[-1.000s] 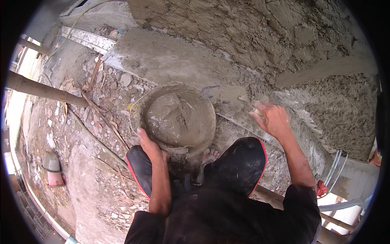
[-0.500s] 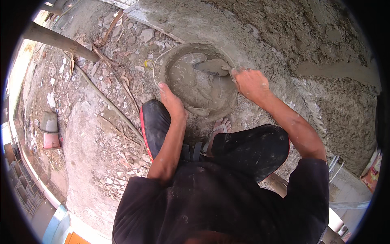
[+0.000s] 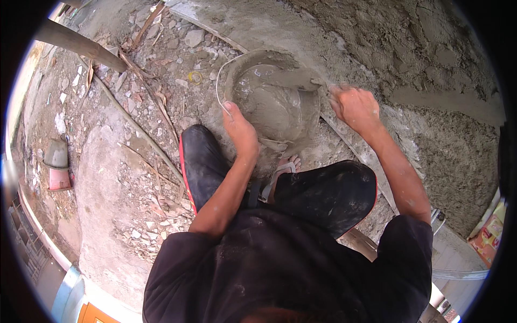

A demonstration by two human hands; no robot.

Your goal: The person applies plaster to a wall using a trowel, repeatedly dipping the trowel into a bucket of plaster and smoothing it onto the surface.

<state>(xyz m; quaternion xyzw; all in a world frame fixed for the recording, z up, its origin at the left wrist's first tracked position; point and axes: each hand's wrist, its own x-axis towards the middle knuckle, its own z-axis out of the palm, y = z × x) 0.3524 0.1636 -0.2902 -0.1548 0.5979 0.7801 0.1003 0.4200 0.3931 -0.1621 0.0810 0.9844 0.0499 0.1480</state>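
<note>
Rubble and broken stone cover the ground [image 3: 134,161] on this building site, grey with dust, and a rough coat of wet plaster hangs on the wall [image 3: 431,81] at the far right.

Over at the left edge a small upturned pot [image 3: 55,156] lies beside a reddish block. A timber pole [image 3: 81,46] slants across the upper left, with thin sticks scattered below it. A little yellow ring [image 3: 195,77] sits among the stones.

Near the middle, the person crouches in dark clothes, one knee [image 3: 202,161] on each side. The left hand [image 3: 241,132] rests on the near rim of the mortar pan [image 3: 269,102], fingers curled over the edge and gripping it, thumb pointing up beside a loop of white wire. The pan sits on the ground just ahead of the knees, against the foot of the wall, partly filled with grey mortar. A sandalled foot [image 3: 285,169] shows directly below it.

To the right, the right hand [image 3: 355,107] is closed in a fist around the handle of a trowel [image 3: 293,81], whose blade lies across the pan's far rim.
</note>
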